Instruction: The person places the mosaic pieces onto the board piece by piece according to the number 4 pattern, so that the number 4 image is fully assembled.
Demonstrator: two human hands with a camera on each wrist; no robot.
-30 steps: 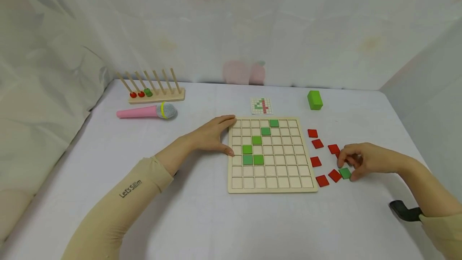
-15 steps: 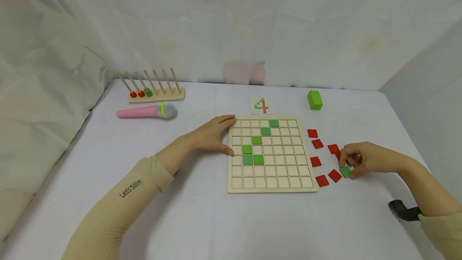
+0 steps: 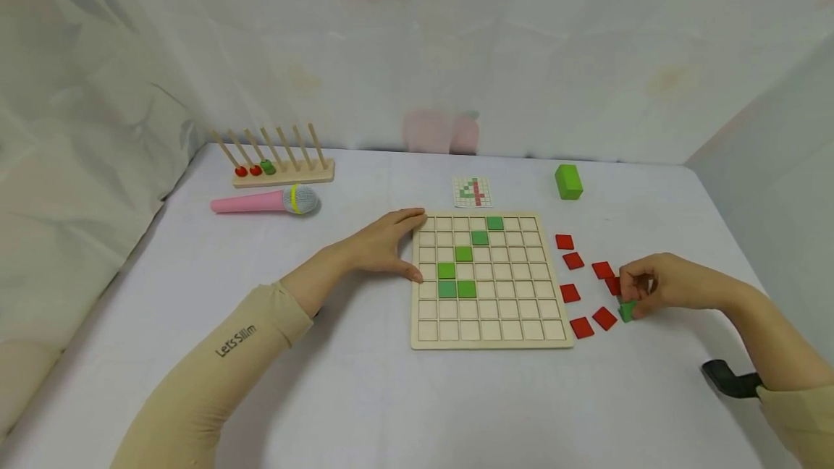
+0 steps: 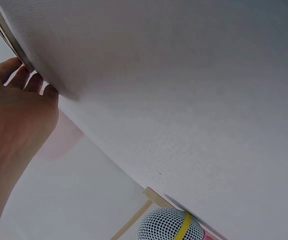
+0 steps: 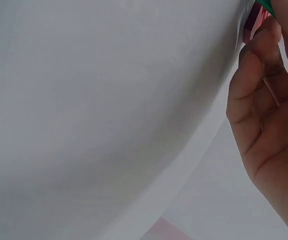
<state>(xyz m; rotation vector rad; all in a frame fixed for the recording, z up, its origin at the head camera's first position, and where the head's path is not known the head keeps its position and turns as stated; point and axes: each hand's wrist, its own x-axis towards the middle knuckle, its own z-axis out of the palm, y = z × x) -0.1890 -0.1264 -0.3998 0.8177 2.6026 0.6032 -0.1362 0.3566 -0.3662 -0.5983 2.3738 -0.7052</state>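
A pale wooden grid board (image 3: 502,328) lies flat on the table, with several green tiles (image 3: 464,254) in its squares. At the board's left edge rests the left hand (image 3: 381,241), fingers near the upper corner and thumb lower down. In the left wrist view, fingertips of the left hand (image 4: 18,107) touch the board's side. To the right of the board, the right hand (image 3: 671,284) pinches a green tile (image 3: 627,310), tilted up from the table. Several red tiles (image 3: 604,318) lie around it. The right wrist view shows only a corner of the green tile (image 5: 267,5).
Behind the board lies a small pattern card (image 3: 472,192) with green and red squares. A green block (image 3: 569,182) stands at back right. At back left are a pegged rack (image 3: 283,176) with red and green beads and a pink microphone (image 3: 263,201).
The right hand's fingers have drawn slightly right and closed on the green tile, which has gone from flat to tilted. The left hand and the board stay where they were.
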